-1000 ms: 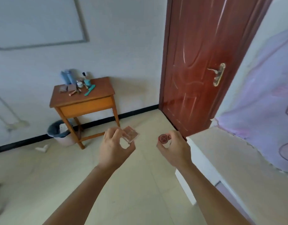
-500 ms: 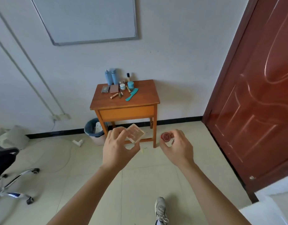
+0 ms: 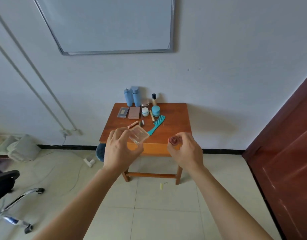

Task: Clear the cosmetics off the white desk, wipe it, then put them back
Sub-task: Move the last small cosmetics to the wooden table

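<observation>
Curling the fingers [image 3: 117,135] of the left hand [image 3: 121,151] round a clear flat case [image 3: 139,135], left of centre, and holding it tilted in the air, overlapping the near edge of the wooden side table [image 3: 175,116] in the picture. Closing on that table fast: small and off to the left a second ago, now filling the middle of the frame. Heading, by the look of it, for the cosmetics already parked at its back left, among them two blue bottles [image 3: 132,97] and a teal comb [image 3: 157,124]. Pinching a round red pot [image 3: 173,140] in the bent fingers [image 3: 184,137] of the right hand [image 3: 187,151], right of centre, likewise in the air. Swinging away from the brown door [image 3: 287,161], now squeezed to the right edge, and leaving the white desk, at lower right a second ago, out of frame. Likely still clearing: ferrying two more items across, not yet setting either down, with wiping and the return trip to follow.
</observation>
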Demonstrator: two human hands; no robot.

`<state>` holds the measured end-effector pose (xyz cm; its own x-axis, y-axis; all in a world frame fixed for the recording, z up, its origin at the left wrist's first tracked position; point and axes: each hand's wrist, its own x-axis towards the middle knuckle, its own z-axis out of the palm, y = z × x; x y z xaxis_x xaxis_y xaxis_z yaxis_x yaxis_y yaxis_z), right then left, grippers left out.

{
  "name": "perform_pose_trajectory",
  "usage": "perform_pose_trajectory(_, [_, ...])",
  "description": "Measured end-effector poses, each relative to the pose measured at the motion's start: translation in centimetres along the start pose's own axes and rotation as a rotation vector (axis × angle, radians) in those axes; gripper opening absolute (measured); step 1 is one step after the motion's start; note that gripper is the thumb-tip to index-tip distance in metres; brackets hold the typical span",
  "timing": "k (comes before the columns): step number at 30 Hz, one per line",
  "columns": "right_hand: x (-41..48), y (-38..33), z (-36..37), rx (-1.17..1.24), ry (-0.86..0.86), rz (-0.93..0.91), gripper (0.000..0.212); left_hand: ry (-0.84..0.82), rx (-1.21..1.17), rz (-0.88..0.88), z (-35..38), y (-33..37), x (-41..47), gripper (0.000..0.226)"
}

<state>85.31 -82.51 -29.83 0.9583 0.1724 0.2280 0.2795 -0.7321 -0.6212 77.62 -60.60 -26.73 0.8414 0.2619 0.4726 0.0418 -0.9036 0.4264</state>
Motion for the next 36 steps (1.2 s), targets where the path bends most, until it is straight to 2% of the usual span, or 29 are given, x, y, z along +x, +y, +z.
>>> perform_pose_trajectory(9, [14.6,-1.4,10.7,-0.117,-0.039,0.019,0.033,-0.107,-0.070,-0.089,10.1,-12.6,13.8,0.045])
perform_pose_trajectory(17, [25.7,-4.2,19.5,-0.170,-0.124,0.220,0.033,-0.373,-0.043,-0.151,16.0,-23.4,25.0,0.049])
perform_pose_trajectory(21, [27.7,-3.8,23.6,-0.197,-0.205,0.312,0.029,-0.509,-0.019,-0.209,19.0,-27.4,26.2,0.049])
perform_pose_trajectory(28, [28.4,-0.2,30.0,-0.299,-0.362,0.421,0.040,-0.730,0.017,-0.347,25.1,-31.3,24.2,0.046])
perform_pose_trajectory(36, [28.0,1.9,32.4,-0.333,-0.442,0.411,0.041,-0.903,0.234,-0.254,27.7,-32.5,24.1,0.054])
